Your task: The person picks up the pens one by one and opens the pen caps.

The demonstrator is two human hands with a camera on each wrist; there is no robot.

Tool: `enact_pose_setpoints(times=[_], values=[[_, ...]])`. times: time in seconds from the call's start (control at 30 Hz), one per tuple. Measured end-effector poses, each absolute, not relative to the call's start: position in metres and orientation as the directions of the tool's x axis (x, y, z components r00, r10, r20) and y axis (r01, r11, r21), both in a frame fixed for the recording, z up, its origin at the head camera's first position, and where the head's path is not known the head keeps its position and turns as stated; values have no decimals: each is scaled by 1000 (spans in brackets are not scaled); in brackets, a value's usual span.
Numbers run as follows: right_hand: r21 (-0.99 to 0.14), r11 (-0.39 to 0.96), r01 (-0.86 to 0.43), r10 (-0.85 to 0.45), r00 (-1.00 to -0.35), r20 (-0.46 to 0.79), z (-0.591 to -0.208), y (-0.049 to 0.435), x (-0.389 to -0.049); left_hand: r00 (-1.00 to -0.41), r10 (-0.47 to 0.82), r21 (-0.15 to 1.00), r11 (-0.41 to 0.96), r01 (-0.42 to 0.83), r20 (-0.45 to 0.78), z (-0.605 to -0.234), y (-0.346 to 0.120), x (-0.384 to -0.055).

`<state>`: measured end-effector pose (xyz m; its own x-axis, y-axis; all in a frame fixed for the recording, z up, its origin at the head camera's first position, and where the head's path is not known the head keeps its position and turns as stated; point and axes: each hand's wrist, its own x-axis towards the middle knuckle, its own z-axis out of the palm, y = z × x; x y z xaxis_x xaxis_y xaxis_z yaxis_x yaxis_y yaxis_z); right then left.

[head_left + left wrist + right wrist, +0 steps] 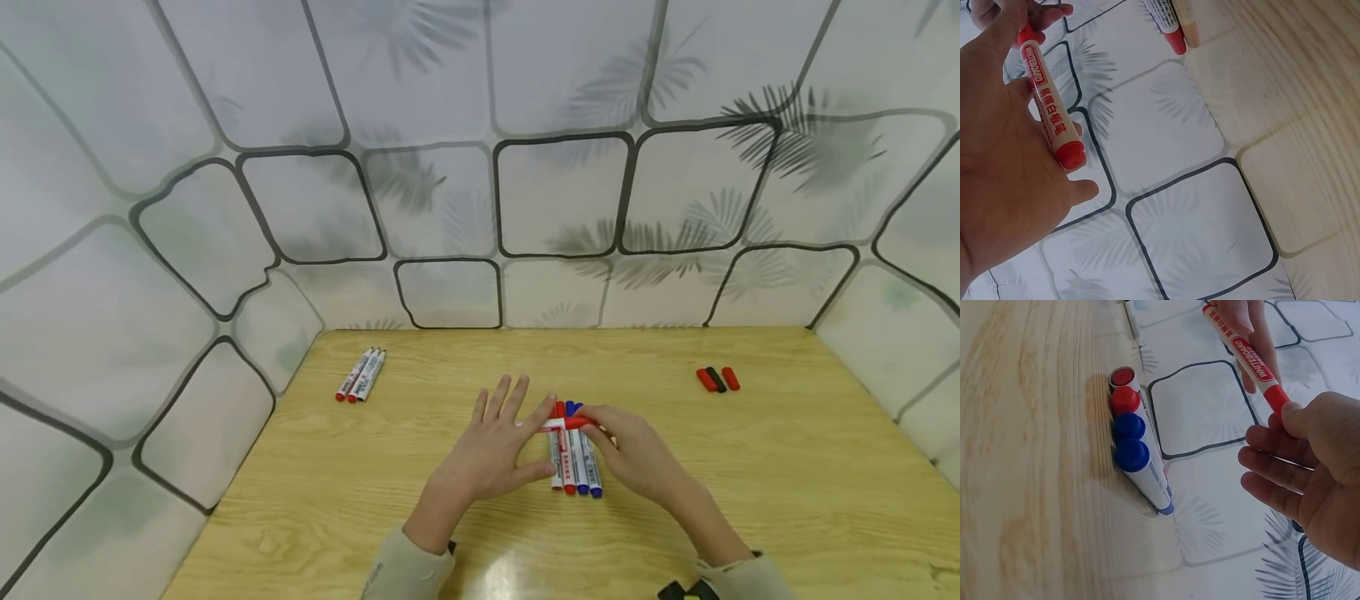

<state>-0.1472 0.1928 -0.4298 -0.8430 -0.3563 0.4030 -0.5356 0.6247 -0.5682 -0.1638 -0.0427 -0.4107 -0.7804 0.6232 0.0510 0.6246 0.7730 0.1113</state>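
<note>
My right hand (637,450) pinches the red cap of a red whiteboard marker (1250,356) between thumb and index finger, its other fingers extended. The marker lies crosswise above several markers (576,462) set side by side on the table, with red and blue ends. My left hand (487,450) has its fingers spread, with the marker's plain end passing beneath its index finger. In the left wrist view the marker's red end plug shows in front of the palm; whether the palm touches it I cannot tell.
Three markers (362,375) lie together at the table's back left, dark tips pointing away. Two red caps and a black cap (716,380) lie at the back right. A patterned wall covering (450,296) borders the wooden table (300,500) behind and at both sides.
</note>
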Motion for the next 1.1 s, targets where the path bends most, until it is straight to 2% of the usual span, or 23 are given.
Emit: enact_pose_setpoints(times=[0.47,0.73,0.83,0.97,1.1], values=[[-601,575,-556,-362,-831,423,-429,191,-147,-775,629,142,763,631,65,-410,-41,-163],[-595,579,-557,-357,-829,429,-432,191,-146,-748,651,44,750,660,128,-408,-40,-161],[-587,584,-561,-355,-826,437,-432,191,-146,-743,655,50,745,666,140,-407,-39,-162],[-545,624,-560,-358,-825,438,-432,191,-146,-754,646,102,748,656,117,-406,-38,-162],[-397,692,-603,-406,-780,477,-432,188,-146,-773,631,114,765,634,69,-406,-38,-162]])
